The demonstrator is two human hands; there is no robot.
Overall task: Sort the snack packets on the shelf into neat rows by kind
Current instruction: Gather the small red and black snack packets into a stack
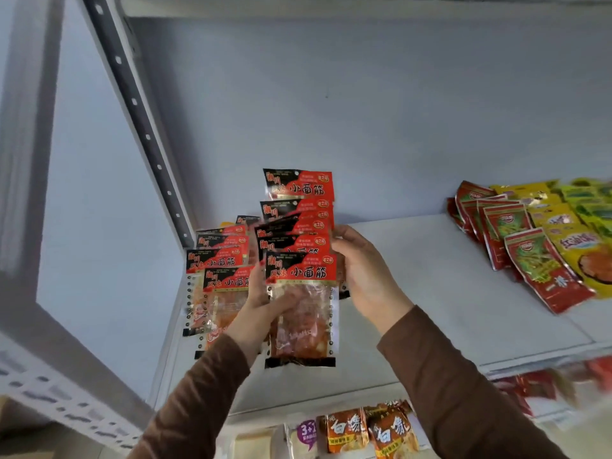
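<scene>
A fanned stack of red-and-black packets (299, 260) is held upright above the white shelf (447, 293), toward its left end. The stack is gripped from both sides. The left hand (261, 306) is curled round the lower left edge, with its fingers seen through the clear window of the front packet. The right hand (361, 270) is curled round the right edge, thumb at the front and fingers hidden behind the stack.

A second row of identical packets (215, 279) lies overlapped just to the left, against the grey upright post (139, 117). At the far right of the shelf, red-and-green packets (530, 260) and yellow packets (573, 240) are laid in overlapped rows, well apart from the held stack. Orange packets (367, 429) are visible on the tier below.

Handling, as judged from the view: each packet appears light, thin and flexible, with a glossy film surface. Sliding between packets is to be expected, since the stack is already fanned unevenly. The contents appear soft and oily, so hard squeezing over the clear window is best avoided. A hold is best taken on the two long side edges, with pressure applied inward to square the stack. The sealed top and bottom strips are likely the stiffest parts and may be used for alignment. The stack is probably best lowered flat beside the existing row.
</scene>
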